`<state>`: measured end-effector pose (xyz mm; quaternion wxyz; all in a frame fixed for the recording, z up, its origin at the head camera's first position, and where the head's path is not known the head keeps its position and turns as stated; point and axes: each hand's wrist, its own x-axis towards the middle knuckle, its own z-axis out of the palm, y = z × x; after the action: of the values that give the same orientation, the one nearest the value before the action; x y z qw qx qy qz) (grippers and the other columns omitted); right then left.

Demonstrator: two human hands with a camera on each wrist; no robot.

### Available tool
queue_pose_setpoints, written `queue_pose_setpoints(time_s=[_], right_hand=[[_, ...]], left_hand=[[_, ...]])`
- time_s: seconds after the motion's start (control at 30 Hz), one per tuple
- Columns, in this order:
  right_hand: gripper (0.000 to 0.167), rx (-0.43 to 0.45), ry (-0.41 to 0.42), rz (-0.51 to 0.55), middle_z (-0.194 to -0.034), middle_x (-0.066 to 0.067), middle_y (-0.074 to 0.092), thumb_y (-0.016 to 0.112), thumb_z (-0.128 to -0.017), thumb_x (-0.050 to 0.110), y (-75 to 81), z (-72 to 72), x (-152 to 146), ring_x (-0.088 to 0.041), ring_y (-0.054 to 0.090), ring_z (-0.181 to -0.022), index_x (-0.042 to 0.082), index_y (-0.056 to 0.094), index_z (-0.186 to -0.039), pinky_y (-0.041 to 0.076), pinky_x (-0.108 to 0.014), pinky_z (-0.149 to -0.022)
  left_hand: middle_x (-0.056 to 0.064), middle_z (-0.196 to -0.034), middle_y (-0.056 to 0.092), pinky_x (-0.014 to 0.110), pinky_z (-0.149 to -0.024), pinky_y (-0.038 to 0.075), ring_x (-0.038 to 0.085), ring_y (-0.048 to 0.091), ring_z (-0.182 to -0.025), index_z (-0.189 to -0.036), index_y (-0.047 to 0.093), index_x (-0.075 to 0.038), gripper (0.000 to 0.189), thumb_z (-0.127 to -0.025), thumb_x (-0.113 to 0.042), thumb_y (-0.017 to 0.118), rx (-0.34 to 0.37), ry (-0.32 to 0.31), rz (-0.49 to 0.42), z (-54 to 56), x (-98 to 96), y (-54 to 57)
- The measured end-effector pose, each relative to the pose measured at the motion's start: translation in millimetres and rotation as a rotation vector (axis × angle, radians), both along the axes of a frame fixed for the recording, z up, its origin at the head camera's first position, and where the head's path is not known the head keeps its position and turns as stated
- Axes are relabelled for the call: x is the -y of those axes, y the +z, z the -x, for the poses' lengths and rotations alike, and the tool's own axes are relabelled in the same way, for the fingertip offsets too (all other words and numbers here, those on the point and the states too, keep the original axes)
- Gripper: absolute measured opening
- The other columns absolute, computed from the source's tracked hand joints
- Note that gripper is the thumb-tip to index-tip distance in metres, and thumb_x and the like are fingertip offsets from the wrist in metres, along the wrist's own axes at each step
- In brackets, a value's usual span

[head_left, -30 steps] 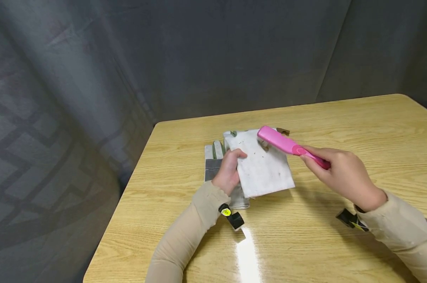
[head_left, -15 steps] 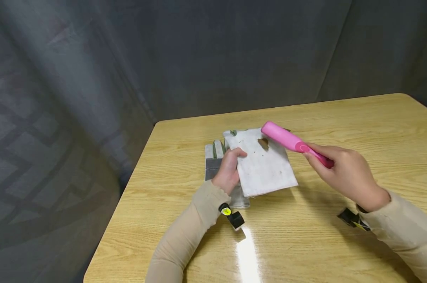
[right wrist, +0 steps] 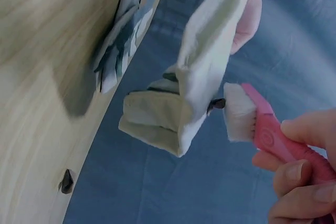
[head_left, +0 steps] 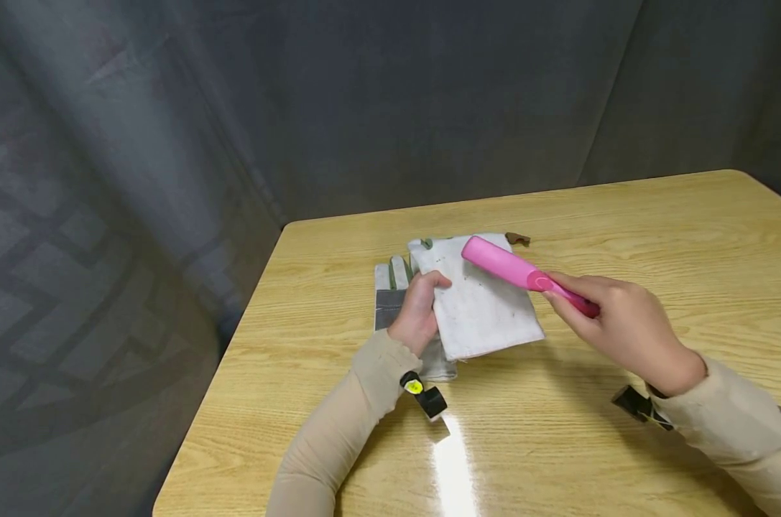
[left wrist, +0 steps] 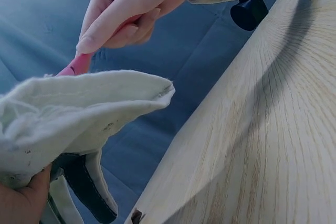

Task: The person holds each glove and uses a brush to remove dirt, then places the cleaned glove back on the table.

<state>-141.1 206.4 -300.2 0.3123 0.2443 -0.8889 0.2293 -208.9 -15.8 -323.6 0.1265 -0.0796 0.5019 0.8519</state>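
Note:
My left hand (head_left: 418, 310) holds up a white work glove (head_left: 483, 316) by its side, thumb on top of the wide, speckled cuff. My right hand (head_left: 632, 327) grips a pink brush (head_left: 500, 262) by its handle, with the brush head over the cuff's upper part. In the right wrist view, the white bristles (right wrist: 240, 114) face the cloth beside a dark, leaf-like scrap (right wrist: 216, 104) clinging to the cuff. The brush back hides that scrap in the head view. A second glove (head_left: 390, 305), white and grey with green between its fingers, lies on the table beneath the left hand.
The wooden table (head_left: 287, 402) has rounded far corners. Another brown scrap (head_left: 518, 239) lies on it beyond the held glove. A dark grey curtain (head_left: 396, 108) hangs behind the table and along its left. Both wrists wear small black cameras (head_left: 433, 402).
The brush lifted up and right, baring the brown scrap on the cuff, then came back down and left over it. The left hand and held glove have stayed nearly still.

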Motion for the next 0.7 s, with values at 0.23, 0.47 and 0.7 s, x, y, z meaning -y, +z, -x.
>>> queue_pose_setpoints(time_s=[0.23,0.47,0.7], right_hand=[[0.026,0.041,-0.044,0.013,-0.052,0.008,0.03,0.071,-0.08,0.017,0.5,3.4,-4.7,0.001,0.02,-0.05,0.003,0.072,-0.101,0.017,-0.016,-0.045],[0.027,0.091,-0.061,0.013,-0.051,0.007,0.031,0.07,-0.08,0.015,0.7,4.6,-4.5,0.001,0.02,-0.048,0.002,0.071,-0.103,0.018,-0.017,-0.043],[0.027,0.107,-0.065,0.01,-0.05,0.007,0.03,0.069,-0.08,0.014,2.1,4.6,-4.3,0.001,0.02,-0.047,0.002,0.071,-0.104,0.018,-0.017,-0.041]], left_hand=[[0.011,-0.135,0.048,0.034,-0.109,0.036,0.018,0.048,-0.117,-0.134,0.039,-0.008,0.059,-0.076,0.004,0.037,0.017,0.005,-0.004,-0.2,-0.4,0.3],[0.008,-0.127,0.051,0.033,-0.106,0.038,0.016,0.049,-0.113,-0.133,0.039,-0.01,0.059,-0.075,0.004,0.038,0.017,0.01,-0.007,0.2,0.0,-0.3],[0.007,-0.128,0.051,0.032,-0.104,0.039,0.016,0.049,-0.113,-0.134,0.038,-0.01,0.06,-0.075,0.004,0.038,0.013,0.003,-0.008,-0.3,0.2,-1.2]])
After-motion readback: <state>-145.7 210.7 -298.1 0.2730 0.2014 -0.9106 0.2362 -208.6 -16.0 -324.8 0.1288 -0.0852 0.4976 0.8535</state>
